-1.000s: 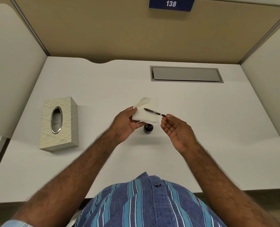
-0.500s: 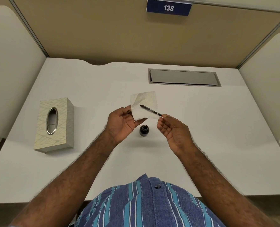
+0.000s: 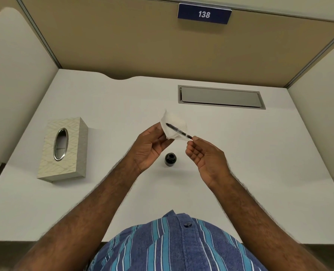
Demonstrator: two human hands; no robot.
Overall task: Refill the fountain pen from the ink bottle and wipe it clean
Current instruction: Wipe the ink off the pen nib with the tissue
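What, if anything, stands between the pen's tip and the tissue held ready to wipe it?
Nothing visible does. The left hand holds the tissue up behind the pen, which the right hand pinches at its rear end. The tip lies against or just before the tissue; contact cannot be told. The ink bottle stands below, clear of both.

Slim pen against tissue (bottle below)

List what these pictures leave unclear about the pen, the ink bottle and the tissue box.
Head view only:
- Pen: nib too small and blurred to tell clean from inky; its rear end is covered by the right hand.
- Tissue: part hidden by the left hand.
- Ink bottle: capped or open, too small.
- Tissue box: contents dark in the slot.
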